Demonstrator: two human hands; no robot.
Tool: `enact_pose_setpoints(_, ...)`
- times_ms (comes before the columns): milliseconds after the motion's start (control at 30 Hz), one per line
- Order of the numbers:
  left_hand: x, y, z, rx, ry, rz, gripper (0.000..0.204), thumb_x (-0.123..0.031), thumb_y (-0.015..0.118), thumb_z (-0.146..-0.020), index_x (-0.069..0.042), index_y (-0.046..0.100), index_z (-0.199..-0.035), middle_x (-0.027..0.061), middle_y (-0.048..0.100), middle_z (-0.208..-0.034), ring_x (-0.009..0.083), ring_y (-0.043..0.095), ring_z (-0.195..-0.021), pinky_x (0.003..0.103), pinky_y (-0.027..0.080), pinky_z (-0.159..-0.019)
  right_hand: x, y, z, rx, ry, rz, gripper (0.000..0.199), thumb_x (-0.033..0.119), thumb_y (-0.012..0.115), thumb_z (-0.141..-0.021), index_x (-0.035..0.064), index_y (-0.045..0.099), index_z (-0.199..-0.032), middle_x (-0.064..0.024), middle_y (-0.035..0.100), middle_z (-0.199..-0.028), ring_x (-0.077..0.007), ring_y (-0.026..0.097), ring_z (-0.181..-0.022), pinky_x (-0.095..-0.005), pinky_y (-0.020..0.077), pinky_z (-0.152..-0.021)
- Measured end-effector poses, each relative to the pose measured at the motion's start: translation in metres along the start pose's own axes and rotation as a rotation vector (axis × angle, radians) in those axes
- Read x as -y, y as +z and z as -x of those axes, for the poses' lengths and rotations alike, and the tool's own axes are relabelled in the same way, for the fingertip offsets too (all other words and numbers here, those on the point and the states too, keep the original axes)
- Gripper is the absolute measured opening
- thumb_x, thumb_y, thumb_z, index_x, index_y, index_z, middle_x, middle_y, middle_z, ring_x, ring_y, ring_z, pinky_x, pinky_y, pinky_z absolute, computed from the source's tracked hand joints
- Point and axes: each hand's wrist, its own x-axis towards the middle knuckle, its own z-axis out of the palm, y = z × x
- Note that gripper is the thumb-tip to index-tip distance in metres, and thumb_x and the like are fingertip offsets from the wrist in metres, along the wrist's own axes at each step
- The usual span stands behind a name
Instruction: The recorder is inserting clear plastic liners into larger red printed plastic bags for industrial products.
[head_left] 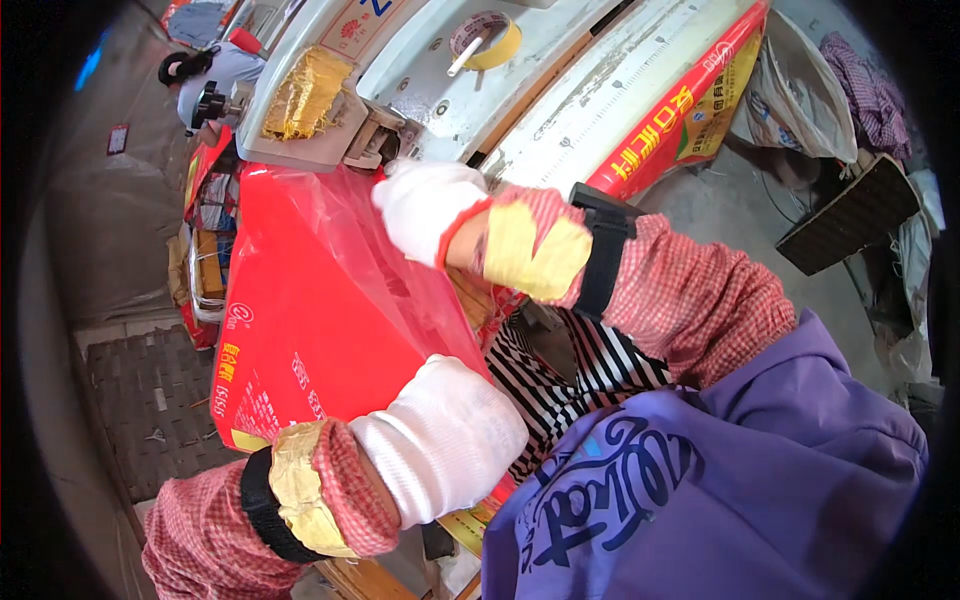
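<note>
Sack [310,270], red plastic, one, is positioned just beside one sewing machine [325,146]; whether any seam is done or left cannot be told. Left gloved hand [440,435] is placed at its lower-right edge, right gloved hand [430,212] at its upper-right; both finger grips are hidden. One tape roll [498,50] is noted farther right.

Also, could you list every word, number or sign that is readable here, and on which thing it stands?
I leave wording unquoted; print stands on:
Red bag: white and yellow characters, small lines unreadable
Purple top: large dark lettering
White machine: red and blue marks
Red-and-yellow sheet: yellow and white characters
Tape roll: print too small
</note>
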Motion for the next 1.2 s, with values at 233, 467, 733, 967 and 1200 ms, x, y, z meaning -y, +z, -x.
enact_pose_setpoints(233,-0.006,0.005,-0.008,0.028,-0.134,-0.037,0.011,-0.016,0.061,-0.059,-0.005,0.061,-0.062,0.0113,0.056,-0.064,0.0307,0.059,-0.060,0.041,0.047,-0.052,-0.003,0.070,0.012,-0.041,-0.674,0.459,0.018,0.029,0.056,-0.076,0.0131,0.064,-0.074,-0.0036,0.060,-0.078,-0.0187,0.056,-0.074,-0.0349,0.0368,-0.072)
enact_pose_setpoints(467,-0.002,0.042,0.003,-0.232,-0.325,0.285,0.020,-0.023,0.063,-0.070,-0.003,0.060,-0.065,0.0134,0.053,-0.067,0.0313,0.059,-0.070,0.040,0.048,-0.060,0.019,0.094,0.018,-0.017,-0.779,0.183,0.012,0.012,0.063,-0.065,0.0057,0.065,-0.075,-0.0111,0.062,-0.070,-0.0277,0.061,-0.062,-0.0414,0.0493,-0.056)
enact_pose_setpoints(733,0.000,0.037,0.015,-0.387,-0.689,0.629,0.052,-0.030,0.070,-0.072,-0.004,0.051,-0.114,0.0254,0.053,-0.111,0.0397,0.055,-0.099,0.041,0.045,-0.085,-0.005,-0.025,-0.008,0.254,-0.149,0.259,0.024,0.025,0.056,-0.081,0.0134,0.065,-0.100,-0.0071,0.066,-0.087,-0.0276,0.064,-0.083,-0.0368,0.0505,-0.071)
enact_pose_setpoints(967,0.007,0.041,0.011,-0.229,-0.636,0.667,0.057,-0.034,0.072,-0.071,-0.004,0.051,-0.115,0.0289,0.047,-0.121,0.0411,0.049,-0.110,0.039,0.041,-0.094,-0.002,-0.028,-0.002,0.102,0.077,-0.043,0.047,0.034,0.059,-0.079,0.0035,0.052,-0.114,-0.0153,0.064,-0.098,-0.0311,0.063,-0.088,-0.0404,0.0497,-0.074)
enact_pose_setpoints(1200,0.008,0.041,-0.002,-0.320,-0.384,0.459,0.025,-0.025,0.067,-0.072,-0.005,0.059,-0.085,0.0149,0.058,-0.086,0.0334,0.058,-0.082,0.041,0.046,-0.072,-0.023,0.050,-0.034,0.287,-0.200,0.319,0.031,0.017,0.058,-0.066,-0.0035,0.063,-0.088,-0.0217,0.065,-0.080,-0.0353,0.065,-0.074,-0.0408,0.0508,-0.062)
